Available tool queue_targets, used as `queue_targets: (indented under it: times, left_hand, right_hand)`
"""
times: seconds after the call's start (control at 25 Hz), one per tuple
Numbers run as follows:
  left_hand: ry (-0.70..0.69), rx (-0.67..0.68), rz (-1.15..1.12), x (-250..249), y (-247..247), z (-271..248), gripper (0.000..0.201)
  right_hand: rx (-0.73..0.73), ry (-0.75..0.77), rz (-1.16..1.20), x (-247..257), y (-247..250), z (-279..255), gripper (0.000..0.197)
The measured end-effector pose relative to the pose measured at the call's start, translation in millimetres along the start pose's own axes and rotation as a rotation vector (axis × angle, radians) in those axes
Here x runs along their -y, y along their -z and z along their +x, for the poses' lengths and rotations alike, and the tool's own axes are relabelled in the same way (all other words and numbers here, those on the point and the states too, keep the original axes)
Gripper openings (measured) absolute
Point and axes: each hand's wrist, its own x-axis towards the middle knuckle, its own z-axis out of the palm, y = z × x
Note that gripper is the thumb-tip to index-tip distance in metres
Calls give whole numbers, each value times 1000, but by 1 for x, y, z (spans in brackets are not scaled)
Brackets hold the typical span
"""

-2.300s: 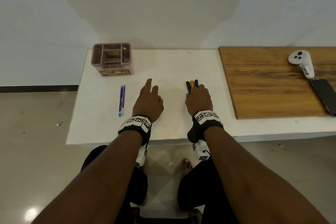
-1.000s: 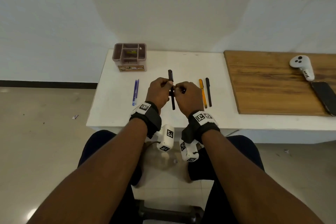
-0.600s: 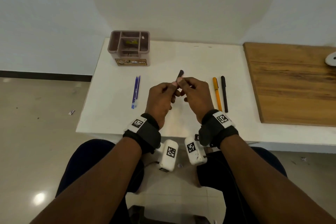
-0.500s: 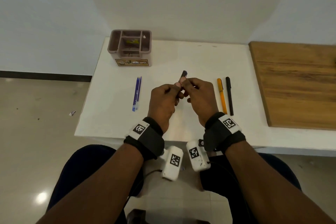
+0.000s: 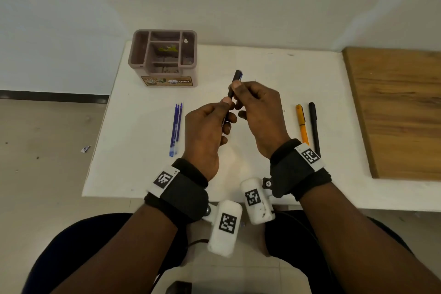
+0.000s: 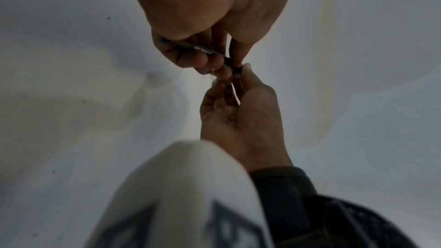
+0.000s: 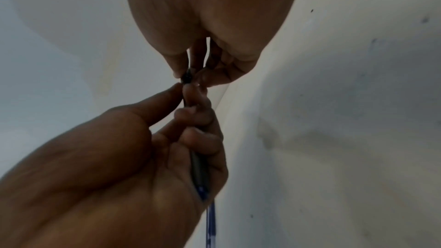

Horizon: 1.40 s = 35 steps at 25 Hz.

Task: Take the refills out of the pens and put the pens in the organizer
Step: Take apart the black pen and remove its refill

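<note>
My left hand [image 5: 205, 131] grip clamps dark pen [image 5: 235, 81] lower barrel, pen tilted to 1 o'clock | my right hand [image 5: 260, 112] pinches its upper part | both raised above tabletop [image 5: 262, 67] | organizer [image 5: 164, 59] at 11 o'clock

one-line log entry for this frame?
left hand: grips pen | right hand: pinches pen | organizer: penless

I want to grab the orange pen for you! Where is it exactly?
Look at the white table, just left of the wooden board. Two pens lie side by side there; the orange pen is the left one, next to the black pen.
</note>
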Motion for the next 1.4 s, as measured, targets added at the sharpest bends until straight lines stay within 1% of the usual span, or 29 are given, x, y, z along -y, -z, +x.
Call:
queue_targets:
  times: [0.12,0.16,0.2,0.24,0.32,0.4,0.52,0.6,0.68,0.76,0.84,0.92,1.0,1.08,1.16,1.24,1.4]
  left_hand:
    - [115,14,15,-1,13,7,29]
    - [141,8,8,-1,18,9,28]
    - [146,1,-9,-1,23,11,27]
    - [133,-6,-36,-1,28,12,26]
    - [87,-11,-75,-3,34,15,23]
    - [43,-24,-55,-5,35,18,20]
    - [-49,-17,19,-4,28,17,18]
    - [-82,-12,52,-2,25,15,20]
    - [-95,-15,89,0,26,14,22]
    - [-124,-5,147,0,27,13,23]
    - [-181,16,264,1,26,8,22]
    - [-241,45,375,3,22,0,20]
    - [-277,63,425,6,19,-9,17]
    - [-301,68,458,5,17,-14,15]
    - [-346,73,550,4,15,-17,20]
    - [-391,110,604,5,14,-18,23]
    - [-414,185,544,4,13,-13,21]
  right_hand:
    - [-81,-41,91,5,-4,16,27]
    - [-98,-54,90,6,-4,21,27]
    - [-103,-53,39,5,-3,25,26]
    - [-93,-41,-62,2,-1,30,24]
    - [-43,-11,-354,-8,-1,36,23]
    - [-5,-8,-579,-17,-3,38,24]
    - [15,-35,-688,-24,-8,38,25]
    - [15,-24,-698,-22,-7,34,29]
    - [-42,9,-636,-17,-1,30,36]
    - [-70,27,-436,-6,6,20,39]
    - [-17,7,-237,3,10,4,37]
    - [18,30,-172,5,11,-13,33]
    - [6,71,-183,4,14,-23,26]
    - [-7,107,-251,2,20,-27,22]
    - [12,143,-333,1,25,-30,22]
    - [40,183,-383,1,29,-32,23]
    - [86,241,-361,1,35,-27,22]
